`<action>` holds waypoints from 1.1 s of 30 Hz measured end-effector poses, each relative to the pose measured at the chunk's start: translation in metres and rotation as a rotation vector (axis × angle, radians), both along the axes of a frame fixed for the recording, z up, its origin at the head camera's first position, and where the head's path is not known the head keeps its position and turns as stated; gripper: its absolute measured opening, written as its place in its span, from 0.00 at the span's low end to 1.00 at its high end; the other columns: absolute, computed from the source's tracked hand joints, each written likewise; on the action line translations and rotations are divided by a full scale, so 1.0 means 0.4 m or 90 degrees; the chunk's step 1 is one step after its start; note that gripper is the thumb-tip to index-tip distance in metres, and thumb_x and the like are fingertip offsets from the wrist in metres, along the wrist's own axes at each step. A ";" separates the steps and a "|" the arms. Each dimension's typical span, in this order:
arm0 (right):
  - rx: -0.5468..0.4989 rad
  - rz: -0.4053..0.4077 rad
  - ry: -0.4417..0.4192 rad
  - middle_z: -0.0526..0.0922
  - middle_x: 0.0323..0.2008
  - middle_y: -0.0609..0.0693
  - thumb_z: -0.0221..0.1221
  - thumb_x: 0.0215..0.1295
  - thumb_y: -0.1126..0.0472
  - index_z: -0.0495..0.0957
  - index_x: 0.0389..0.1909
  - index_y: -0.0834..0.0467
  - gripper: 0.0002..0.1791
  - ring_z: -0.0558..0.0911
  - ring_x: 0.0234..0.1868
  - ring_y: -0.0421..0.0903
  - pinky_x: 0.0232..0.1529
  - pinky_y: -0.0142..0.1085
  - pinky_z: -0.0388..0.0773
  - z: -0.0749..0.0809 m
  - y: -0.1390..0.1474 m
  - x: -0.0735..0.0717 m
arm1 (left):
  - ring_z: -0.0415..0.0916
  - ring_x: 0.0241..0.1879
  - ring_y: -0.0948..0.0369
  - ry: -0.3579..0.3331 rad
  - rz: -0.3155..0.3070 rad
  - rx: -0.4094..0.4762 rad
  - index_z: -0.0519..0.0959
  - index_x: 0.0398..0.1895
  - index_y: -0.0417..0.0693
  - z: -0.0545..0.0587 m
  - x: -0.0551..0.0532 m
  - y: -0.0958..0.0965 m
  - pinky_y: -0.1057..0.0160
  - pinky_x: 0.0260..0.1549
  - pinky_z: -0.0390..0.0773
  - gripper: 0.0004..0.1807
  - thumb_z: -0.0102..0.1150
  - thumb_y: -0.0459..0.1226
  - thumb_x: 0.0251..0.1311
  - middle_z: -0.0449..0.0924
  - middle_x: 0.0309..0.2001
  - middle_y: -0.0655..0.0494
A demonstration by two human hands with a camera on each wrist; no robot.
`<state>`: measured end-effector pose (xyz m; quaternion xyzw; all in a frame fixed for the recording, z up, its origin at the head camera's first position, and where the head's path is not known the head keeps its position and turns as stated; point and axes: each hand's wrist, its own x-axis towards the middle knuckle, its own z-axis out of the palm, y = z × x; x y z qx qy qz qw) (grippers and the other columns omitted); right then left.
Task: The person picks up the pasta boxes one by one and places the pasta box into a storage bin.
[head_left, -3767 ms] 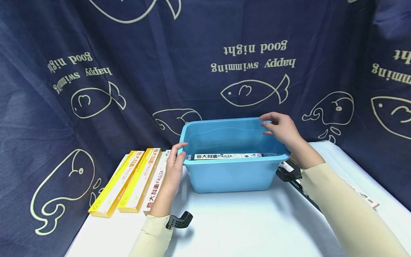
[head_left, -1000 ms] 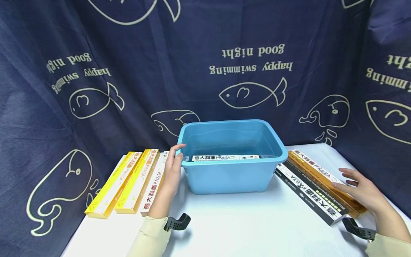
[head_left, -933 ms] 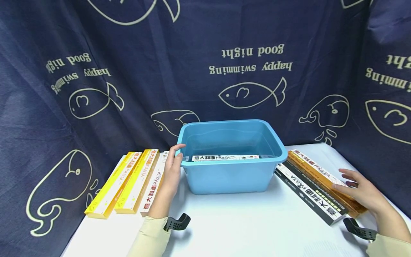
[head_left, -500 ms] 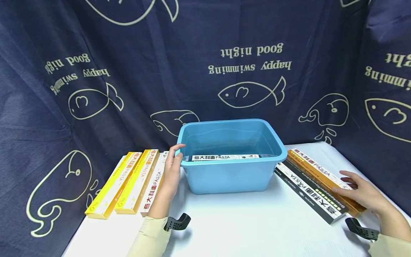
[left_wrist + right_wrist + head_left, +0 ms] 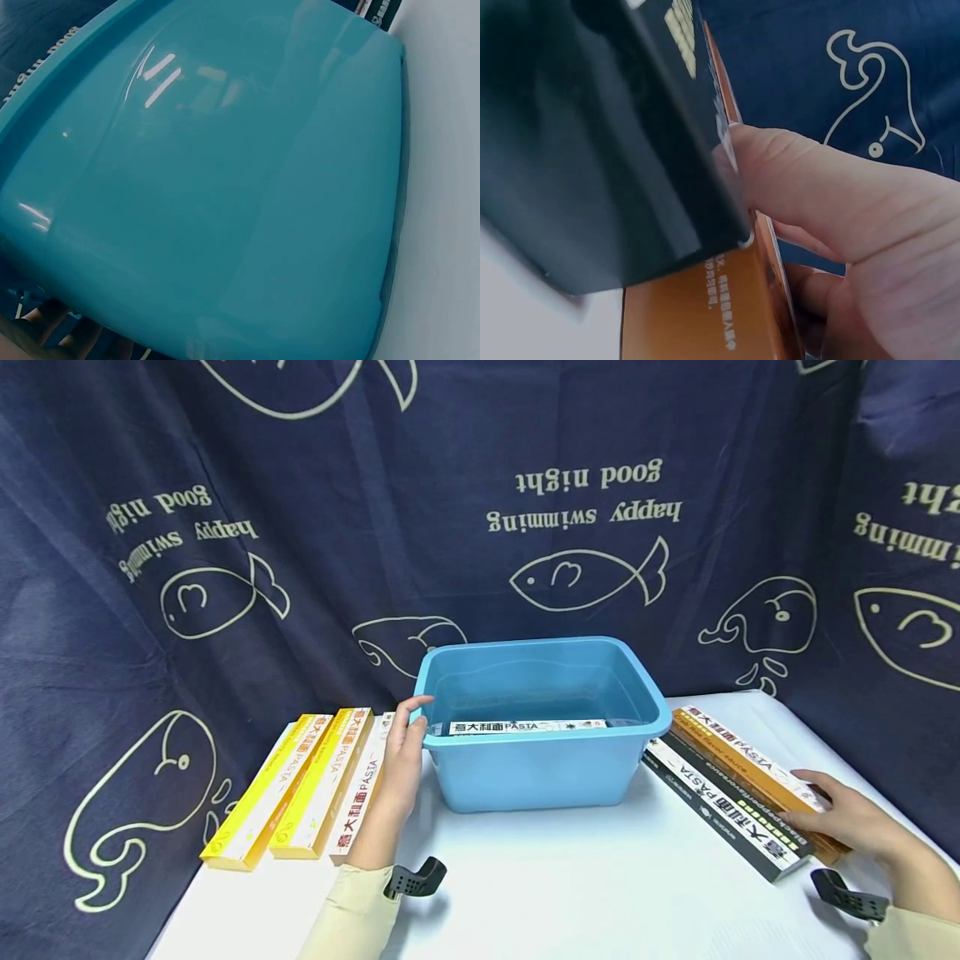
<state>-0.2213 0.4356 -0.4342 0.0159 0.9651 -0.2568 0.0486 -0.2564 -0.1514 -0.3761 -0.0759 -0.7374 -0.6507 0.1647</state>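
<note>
My left hand (image 5: 405, 752) grips the left rim of a blue plastic bin (image 5: 532, 774), thumb outside and fingers hooked over the edge. Inside the bin lies a pasta box (image 5: 528, 727), mostly hidden by the front wall. On the right, my right hand (image 5: 851, 814) straddles the near end of an orange pasta box (image 5: 731, 756). In the right wrist view the thumb (image 5: 802, 180) lies along the seam beside the black pasta box (image 5: 615, 172), and the other fingers curl down the orange box's far side. The black box (image 5: 720, 806) lies alongside it.
Two yellow pasta boxes (image 5: 266, 797) (image 5: 322, 789) and a white pasta box (image 5: 360, 793) lie side by side on the white table (image 5: 555, 885) at the left. A dark blue curtain (image 5: 465, 527) with fish prints hangs close behind the bin.
My right hand has left the bin's right rim, moved right and lowered onto the near end of the orange pasta box, its fingers closing around it. My left hand stays on the bin's rim.
</note>
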 end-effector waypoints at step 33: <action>0.077 -0.106 0.048 0.67 0.53 0.82 0.67 0.55 0.38 0.61 0.64 0.72 0.51 0.72 0.45 0.71 0.42 0.61 0.70 0.050 0.006 0.021 | 0.55 0.74 0.57 -0.005 -0.009 0.004 0.71 0.64 0.59 -0.001 -0.002 0.000 0.43 0.73 0.53 0.20 0.37 0.43 0.74 0.60 0.74 0.58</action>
